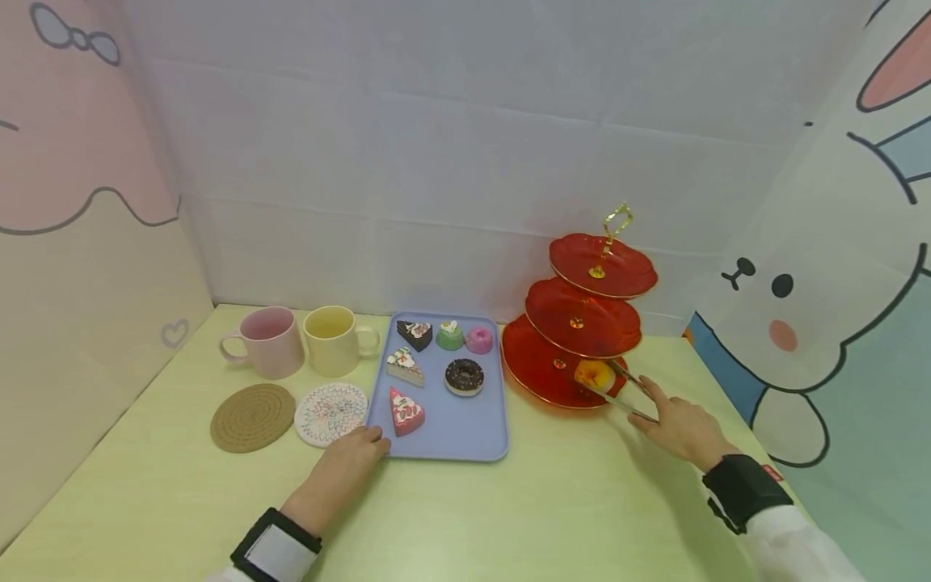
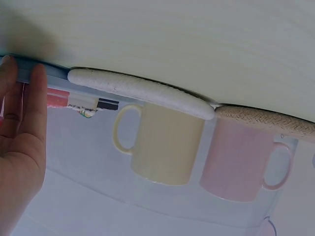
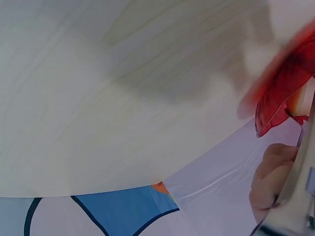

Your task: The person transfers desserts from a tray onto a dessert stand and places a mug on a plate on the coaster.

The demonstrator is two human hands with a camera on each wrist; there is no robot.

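Observation:
My right hand holds a pair of metal tongs. Their tips reach either side of a yellow toy donut at the bottom tier of a red three-tier cake stand. In the right wrist view the tongs and the red plate show only at the right edge. My left hand grips the near left corner of a blue tray, fingers and thumb at its rim in the left wrist view. On the tray lie a chocolate donut, a pink cake slice and several other toy sweets.
Left of the tray stand a yellow mug and a pink mug. In front of them lie a white patterned coaster and a brown woven coaster. A pale wall hanging closes off the back.

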